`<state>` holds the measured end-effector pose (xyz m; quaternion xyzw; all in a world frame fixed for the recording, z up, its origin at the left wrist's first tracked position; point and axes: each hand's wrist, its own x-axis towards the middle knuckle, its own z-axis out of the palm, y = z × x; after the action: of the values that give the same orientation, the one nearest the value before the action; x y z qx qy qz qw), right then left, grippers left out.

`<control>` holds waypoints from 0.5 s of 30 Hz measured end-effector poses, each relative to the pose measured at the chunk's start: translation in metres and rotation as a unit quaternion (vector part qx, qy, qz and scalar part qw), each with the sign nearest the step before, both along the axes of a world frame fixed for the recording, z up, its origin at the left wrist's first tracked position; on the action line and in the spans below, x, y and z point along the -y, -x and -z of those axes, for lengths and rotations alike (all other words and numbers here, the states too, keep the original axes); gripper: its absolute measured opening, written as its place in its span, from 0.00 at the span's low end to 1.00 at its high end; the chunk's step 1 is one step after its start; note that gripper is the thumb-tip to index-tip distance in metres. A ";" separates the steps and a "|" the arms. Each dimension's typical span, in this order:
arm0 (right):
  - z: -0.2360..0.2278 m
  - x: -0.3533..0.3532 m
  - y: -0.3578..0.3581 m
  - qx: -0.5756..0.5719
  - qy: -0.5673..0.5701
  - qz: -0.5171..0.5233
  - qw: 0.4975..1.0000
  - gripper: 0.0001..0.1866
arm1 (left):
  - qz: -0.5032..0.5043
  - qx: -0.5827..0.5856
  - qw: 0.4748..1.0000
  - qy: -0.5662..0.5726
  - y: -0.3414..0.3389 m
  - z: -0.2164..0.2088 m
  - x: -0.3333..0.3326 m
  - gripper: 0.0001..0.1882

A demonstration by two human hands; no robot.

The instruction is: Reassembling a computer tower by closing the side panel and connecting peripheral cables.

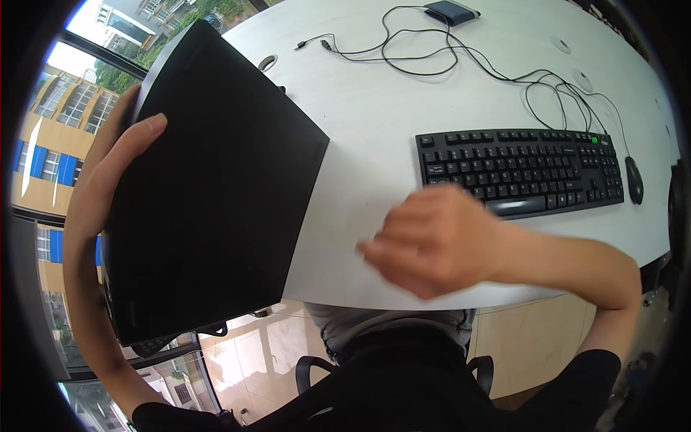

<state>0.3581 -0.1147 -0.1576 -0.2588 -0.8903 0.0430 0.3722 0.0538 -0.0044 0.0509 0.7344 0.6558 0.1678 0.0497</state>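
Head view: the case [209,194], a big, plain, matte-black box with a grey strip at its upper left, slants at the left of the white desk [360,115], its lower end past the near edge. The left hand [101,176] clasps its outer side, thumb on the black face, other fingers mostly hidden; the blurred right hand [432,241] is before the keyboard [522,169], fingers curled inward, whether around anything I cannot tell.

Office, by the look: white desk [345,187] w/ kbd [518,169] at 2 o'clock, mouse [634,180] at 3, cables [425,74] at 1, blk PC-type case [209,187] at 9, cable grommet [267,63] at 11. Chair w/ armrests [484,373] at 5. Lg. windows [108,55] at 10, bldgs. [43,133] outside; shiny tiled flr. [241,360] at 7.
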 end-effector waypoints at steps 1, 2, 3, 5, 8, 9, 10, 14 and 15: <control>-0.010 -0.022 -0.013 0.021 0.001 0.041 0.999 0.10 | -0.005 0.002 1.000 0.000 -0.003 -0.003 -0.004 0.60; -0.018 -0.046 -0.023 0.044 0.002 0.083 0.996 0.10 | -0.010 -0.001 1.000 0.021 -0.009 -0.006 -0.007 0.59; -0.021 -0.071 -0.031 0.052 0.003 0.130 0.990 0.10 | -0.016 -0.005 0.999 0.040 -0.014 -0.009 -0.011 0.58; -0.021 -0.125 -0.042 0.077 0.056 0.210 0.973 0.12 | -0.019 0.002 0.998 0.054 -0.021 -0.008 -0.031 0.58; -0.009 -0.208 -0.043 0.076 0.091 0.261 0.958 0.13 | -0.004 0.014 0.996 0.086 -0.044 -0.008 -0.047 0.54; -0.013 -0.228 -0.035 0.070 0.086 0.258 0.960 0.13 | 0.003 0.041 0.997 0.069 -0.043 -0.004 -0.051 0.54; -0.024 -0.246 -0.015 0.095 0.121 0.255 0.954 0.14 | -0.005 0.060 0.997 0.044 -0.041 -0.013 -0.043 0.54; -0.012 -0.306 0.009 0.162 0.169 0.272 0.933 0.15 | 0.006 0.099 0.994 0.040 -0.057 -0.004 -0.038 0.56; -0.005 -0.319 0.014 0.165 0.168 0.277 0.932 0.16 | -0.050 0.139 0.986 0.081 -0.067 -0.007 -0.033 0.52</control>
<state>0.3438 0.2041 -0.1530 -0.5572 -0.8119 0.0441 0.1686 0.1211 0.0286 0.0576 0.6637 0.6899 0.2167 0.1913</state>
